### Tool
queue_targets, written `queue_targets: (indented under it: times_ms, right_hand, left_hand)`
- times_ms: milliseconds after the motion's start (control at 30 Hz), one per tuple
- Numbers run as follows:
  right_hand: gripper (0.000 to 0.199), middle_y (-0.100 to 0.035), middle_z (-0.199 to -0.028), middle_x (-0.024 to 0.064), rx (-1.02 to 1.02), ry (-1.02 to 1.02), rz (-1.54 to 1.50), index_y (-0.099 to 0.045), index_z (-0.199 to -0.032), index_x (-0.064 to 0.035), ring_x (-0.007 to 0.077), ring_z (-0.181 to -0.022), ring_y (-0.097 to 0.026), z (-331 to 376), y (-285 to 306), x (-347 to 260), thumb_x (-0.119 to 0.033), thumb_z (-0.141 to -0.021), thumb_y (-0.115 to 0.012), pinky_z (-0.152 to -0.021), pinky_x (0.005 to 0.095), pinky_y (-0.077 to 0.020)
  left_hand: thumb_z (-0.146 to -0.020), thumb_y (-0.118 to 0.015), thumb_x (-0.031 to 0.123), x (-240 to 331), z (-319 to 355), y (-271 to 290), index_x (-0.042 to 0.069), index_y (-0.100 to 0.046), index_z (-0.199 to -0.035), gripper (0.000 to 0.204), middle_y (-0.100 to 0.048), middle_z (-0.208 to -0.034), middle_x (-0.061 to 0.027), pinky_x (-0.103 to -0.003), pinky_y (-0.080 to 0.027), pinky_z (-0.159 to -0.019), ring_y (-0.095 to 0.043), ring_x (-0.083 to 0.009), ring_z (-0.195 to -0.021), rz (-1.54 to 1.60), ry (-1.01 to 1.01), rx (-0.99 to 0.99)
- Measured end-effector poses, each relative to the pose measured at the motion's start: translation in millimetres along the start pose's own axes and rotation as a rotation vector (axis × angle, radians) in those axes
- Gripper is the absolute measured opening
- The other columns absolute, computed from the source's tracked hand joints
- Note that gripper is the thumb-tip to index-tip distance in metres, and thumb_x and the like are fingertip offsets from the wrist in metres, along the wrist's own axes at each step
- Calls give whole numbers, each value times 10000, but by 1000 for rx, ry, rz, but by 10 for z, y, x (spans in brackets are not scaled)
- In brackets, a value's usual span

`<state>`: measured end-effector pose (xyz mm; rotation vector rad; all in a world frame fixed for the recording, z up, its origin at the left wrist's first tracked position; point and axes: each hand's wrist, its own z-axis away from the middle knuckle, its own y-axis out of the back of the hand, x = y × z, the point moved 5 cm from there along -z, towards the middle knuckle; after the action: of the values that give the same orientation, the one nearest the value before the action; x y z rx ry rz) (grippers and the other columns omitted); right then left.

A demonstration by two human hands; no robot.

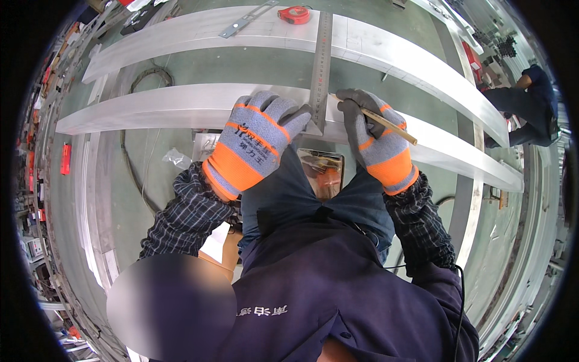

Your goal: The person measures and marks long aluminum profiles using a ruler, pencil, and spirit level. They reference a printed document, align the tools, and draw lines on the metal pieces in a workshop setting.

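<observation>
Remotely, my right hand point(380, 140) pinches a pencil point(396, 128) by the far edge of the near beam point(163, 107), beside the steel ruler point(321, 66); whether my left hand point(252, 142) grips that, I can't tell.

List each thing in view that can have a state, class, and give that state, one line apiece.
Metal ruler: spanning far beam and near beam
Pencil: slanting, tip near the ruler
Right hand: gloved, grip closed on the pencil
Left hand: gloved, fingers bent beside the ruler; contact unclear
Tape measure: resting on far beam
Slotted strip: lying slantwise on far beam
Cable: curved, on floor
Plastic bag: crumpled, on floor
</observation>
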<state>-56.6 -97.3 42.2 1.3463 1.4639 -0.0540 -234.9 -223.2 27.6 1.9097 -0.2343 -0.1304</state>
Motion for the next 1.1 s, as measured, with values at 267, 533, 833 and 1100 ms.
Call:
queue_targets:
  times_ms: [267,533,833,1100]
  right_hand:
    - [285,-760,-1025,198,-18,20,37,-719,-1200,-34,385,-923,-727,-3,-12,15,-124,-934,-672,-835,426,-590]
    - [274,-760,-1029,199,3,24,65,-726,-1187,-43,389,-925,-725,1,-3,-2,-129,-933,-670,-837,433,-584]
    - [260,-755,-1007,191,-14,-4,92,-731,-1171,-43,396,-912,-714,47,-19,99,-121,-928,-682,-822,447,-572]
    - [239,-760,-1001,191,-21,-46,-116,-725,-1166,-27,352,-869,-737,26,-16,33,-105,-946,-673,-773,406,-583]
  left_hand:
    - [-799,-689,133,22,-19,30,180,-650,-1413,617,-639,-1284,-96,-528,-436,-1022,-553,-357,-1216,7,14,-6]
    - [-770,-736,99,28,-16,49,187,-677,-1383,622,-649,-1266,-82,-508,-458,-988,-569,-348,-1199,-3,-9,36]
    - [-760,-746,80,34,-34,74,194,-680,-1376,630,-655,-1247,-69,-496,-478,-950,-571,-341,-1185,-10,-16,47]
    - [-753,-740,73,37,-49,75,199,-683,-1367,629,-660,-1247,-59,-493,-480,-939,-570,-337,-1187,-10,0,43]
